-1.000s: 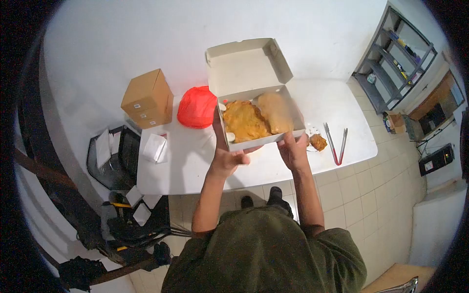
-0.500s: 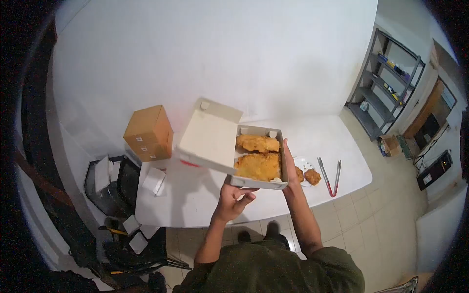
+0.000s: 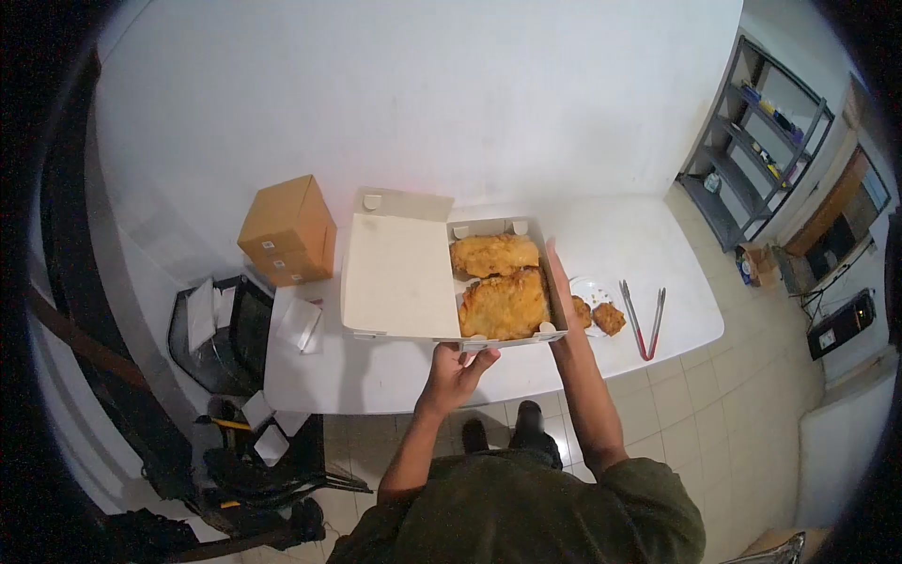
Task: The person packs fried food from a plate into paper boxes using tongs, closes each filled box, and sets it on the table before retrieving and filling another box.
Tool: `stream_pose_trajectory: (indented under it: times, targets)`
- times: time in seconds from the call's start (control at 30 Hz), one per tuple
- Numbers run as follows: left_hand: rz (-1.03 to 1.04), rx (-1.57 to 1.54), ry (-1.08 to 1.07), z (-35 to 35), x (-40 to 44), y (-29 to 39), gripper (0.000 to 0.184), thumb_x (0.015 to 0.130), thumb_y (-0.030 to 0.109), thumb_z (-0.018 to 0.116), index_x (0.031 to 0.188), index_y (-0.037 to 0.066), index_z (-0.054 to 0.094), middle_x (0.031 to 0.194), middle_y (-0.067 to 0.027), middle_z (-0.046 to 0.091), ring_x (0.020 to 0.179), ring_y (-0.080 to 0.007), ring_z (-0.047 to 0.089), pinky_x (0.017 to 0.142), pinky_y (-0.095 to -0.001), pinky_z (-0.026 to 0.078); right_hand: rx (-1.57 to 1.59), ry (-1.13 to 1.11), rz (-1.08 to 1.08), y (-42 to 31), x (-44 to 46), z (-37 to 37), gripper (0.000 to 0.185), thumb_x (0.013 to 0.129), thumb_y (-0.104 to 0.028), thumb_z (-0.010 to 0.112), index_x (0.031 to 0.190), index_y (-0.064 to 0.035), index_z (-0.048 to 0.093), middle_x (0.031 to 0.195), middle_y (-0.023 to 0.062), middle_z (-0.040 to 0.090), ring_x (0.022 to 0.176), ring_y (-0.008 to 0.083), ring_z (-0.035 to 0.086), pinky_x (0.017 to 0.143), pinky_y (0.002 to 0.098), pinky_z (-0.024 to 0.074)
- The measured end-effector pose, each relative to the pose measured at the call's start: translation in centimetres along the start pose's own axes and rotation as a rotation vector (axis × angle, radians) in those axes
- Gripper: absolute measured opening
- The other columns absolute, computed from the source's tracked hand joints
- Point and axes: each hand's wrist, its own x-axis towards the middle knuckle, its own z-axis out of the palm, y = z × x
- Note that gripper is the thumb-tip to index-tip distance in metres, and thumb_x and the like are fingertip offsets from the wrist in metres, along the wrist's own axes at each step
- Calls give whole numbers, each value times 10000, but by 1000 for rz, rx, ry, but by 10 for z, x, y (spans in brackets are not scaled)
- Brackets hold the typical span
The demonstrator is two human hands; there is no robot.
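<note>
I hold a cardboard food box with its lid folded out to the left, raised above the white table. Inside lie two large pieces of battered fried chicken, one behind the other. My left hand grips the front edge from below, thumb showing, the other fingers partly hidden under the box. Along the right wall my right hand presses with straight fingers, supporting that side. Just right of that hand, a white plate carries smaller fried pieces. Red-handled metal tongs lie spread beside the plate.
A brown carton stands at the table's back left, with a white packet in front. Left of the white table is a black crate with white boxes. A grey metal shelf stands at the far right.
The food box has turned slightly and its lid now lies flatter, opened wider to the left. Both hands keep their hold. The view has shifted a little.
</note>
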Motion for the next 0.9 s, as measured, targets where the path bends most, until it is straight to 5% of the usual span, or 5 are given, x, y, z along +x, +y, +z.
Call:
stream_pose_trajectory:
  times: [0.13, 0.23, 0.37, 0.57, 0.9]
  targets:
    - [51, -13, 14, 4, 2, -6, 548, 926, 267, 720, 1318, -52, 507, 1297, -121, 591, 1226, -190, 533, 1066, -353, 396, -82, 15, -44, -1, 2, -1, 686, 1028, -587, 326, 1395, -20, 442, 1319, 118, 559, 1169, 217, 578, 997, 368, 490]
    - [53, 85, 65, 6, 4, -3, 559, 878, 362, 769, 1237, -7, 552, 1041, -25, 631, 848, -100, 545, 754, -272, 469, -60, -13, -26, -3, 2, 1, 689, 1027, -588, 328, 1387, -14, 448, 1313, 122, 563, 1168, 219, 578, 995, 369, 491]
    - [-80, 54, -8, -4, 2, -5, 558, 917, 271, 732, 1319, -39, 498, 1299, -111, 589, 1187, -182, 558, 1052, -350, 405, -87, -9, -62, -4, 1, 1, 668, 1033, -578, 322, 1368, -19, 468, 1311, 120, 568, 1169, 223, 580, 992, 372, 492]
    - [285, -122, 173, -5, 11, -20, 626, 962, 266, 654, 1431, -4, 340, 1337, -96, 560, 1236, -200, 541, 1084, -363, 391, -2, 11, -81, -5, -9, 2, 638, 1040, -558, 318, 1361, -29, 474, 1277, 107, 584, 1154, 233, 596, 982, 367, 498]
    - [209, -957, -133, -65, 52, -14, 527, 1050, 386, 385, 1485, 90, 358, 1479, -96, 451, 1370, -252, 433, 1148, -432, 358, -88, -229, -165, 12, -42, -29, 519, 811, -290, 821, 1158, -109, 479, 1487, 83, 387, 1074, 168, 604, 729, 282, 558]
